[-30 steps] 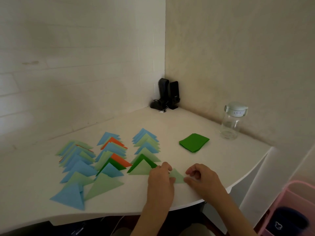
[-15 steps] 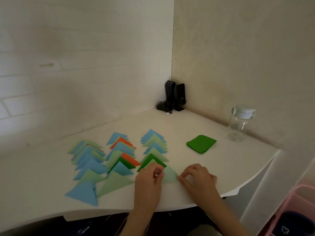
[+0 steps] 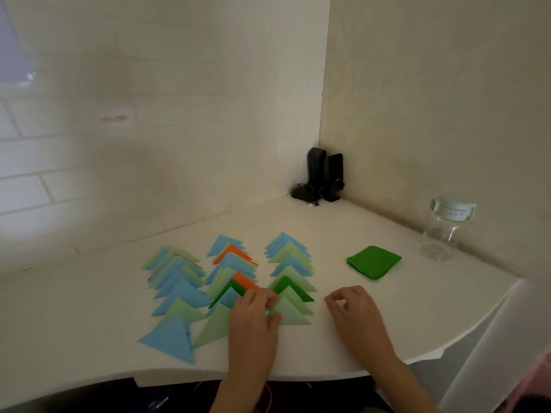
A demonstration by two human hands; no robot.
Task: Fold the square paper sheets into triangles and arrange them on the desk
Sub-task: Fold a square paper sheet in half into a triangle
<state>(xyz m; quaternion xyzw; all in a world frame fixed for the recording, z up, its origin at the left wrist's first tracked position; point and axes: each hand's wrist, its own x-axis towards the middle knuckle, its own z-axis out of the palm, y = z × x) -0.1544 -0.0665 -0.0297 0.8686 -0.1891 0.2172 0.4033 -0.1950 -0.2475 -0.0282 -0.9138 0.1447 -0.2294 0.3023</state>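
Three rows of folded paper triangles in blue, light green, orange and dark green lie overlapping on the white desk [image 3: 387,323]. At the front of the right row lies a light green triangle [image 3: 293,312]. My left hand [image 3: 256,320] pinches its left corner between thumb and fingers. My right hand [image 3: 353,308] rests on the desk to the right of that triangle, apart from it, fingers loosely curled and holding nothing. A stack of dark green square sheets [image 3: 374,261] lies further back on the right.
A clear glass jar with a white lid [image 3: 444,234] stands near the right wall. Two black speakers [image 3: 323,177] stand in the far corner. The desk's curved front edge runs just below my wrists, and its right side ends at a white panel.
The light green triangle went from between both hands to the front of the right row. My right hand let go and now sits apart to the right.
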